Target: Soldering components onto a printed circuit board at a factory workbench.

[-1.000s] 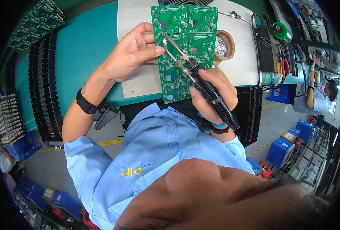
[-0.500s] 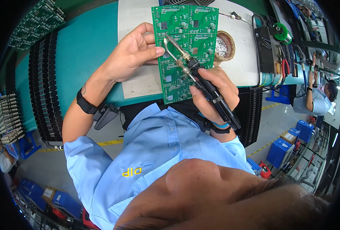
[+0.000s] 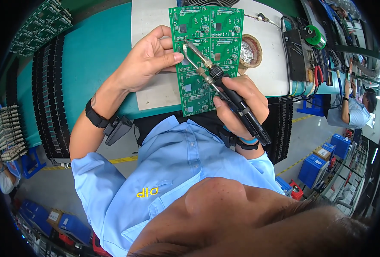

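Note:
My left hand grips the left edge of a green circuit board panel, thumb on its face and fingers behind it. The panel is held up above the bench, with repeated circuit sections and dark square chips. My right hand is closed around the black handle of a soldering iron. A thin curved feed tube runs alongside the iron's shaft. Both tips meet near the panel's upper left, close to my left thumb; whether they touch the board is hard to tell.
A brown bowl with silvery scraps stands right of the panel. Beyond it are a green solder spool, red-handled pliers and cables. Black slotted racks flank me; more boards stand far left. A co-worker is at right.
Almost nothing differs. The panel has shifted very slightly, and my right hand with the soldering iron handle has moved a little to the right and down.

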Demonstrator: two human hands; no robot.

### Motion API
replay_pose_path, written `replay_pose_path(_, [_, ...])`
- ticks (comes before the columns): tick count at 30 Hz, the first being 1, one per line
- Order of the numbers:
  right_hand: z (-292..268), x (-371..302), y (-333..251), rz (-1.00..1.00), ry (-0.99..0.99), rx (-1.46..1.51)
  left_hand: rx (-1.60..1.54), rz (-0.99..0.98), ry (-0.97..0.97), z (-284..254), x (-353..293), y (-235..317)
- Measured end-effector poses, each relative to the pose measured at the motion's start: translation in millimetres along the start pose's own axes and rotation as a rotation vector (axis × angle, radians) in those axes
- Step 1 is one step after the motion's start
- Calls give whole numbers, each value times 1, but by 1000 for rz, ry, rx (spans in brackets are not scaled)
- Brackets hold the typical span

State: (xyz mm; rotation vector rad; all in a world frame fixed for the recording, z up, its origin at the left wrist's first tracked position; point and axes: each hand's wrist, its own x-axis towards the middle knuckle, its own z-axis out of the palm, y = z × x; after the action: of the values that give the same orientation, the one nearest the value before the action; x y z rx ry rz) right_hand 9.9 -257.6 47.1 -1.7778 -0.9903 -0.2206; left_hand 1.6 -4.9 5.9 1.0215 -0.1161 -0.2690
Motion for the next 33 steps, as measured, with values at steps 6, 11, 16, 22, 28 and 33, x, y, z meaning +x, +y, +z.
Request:
replay_pose_path(6, [-6,-6,-2,10,23,13,1,-14,11,3,2,1])
replay_pose_path(11, [-28,-24,0,154,78,-73,-13,-53,58,0,-1,4])
replay_pose_path(16, [-31,-55,31,295,323,-189,2,-61,102,-1,1,7])
replay_pose_path(22, [-28,-71,46,447,370,-194,25,-5,108,1,3,1])
replay_pose_path(28, [-32,-66,40,444,314,-157,-28,-27,100,4,2,4])
replay_pose_path(33, [-24,-41,23,112,264,-84,-68,-35,40,4,2,6])
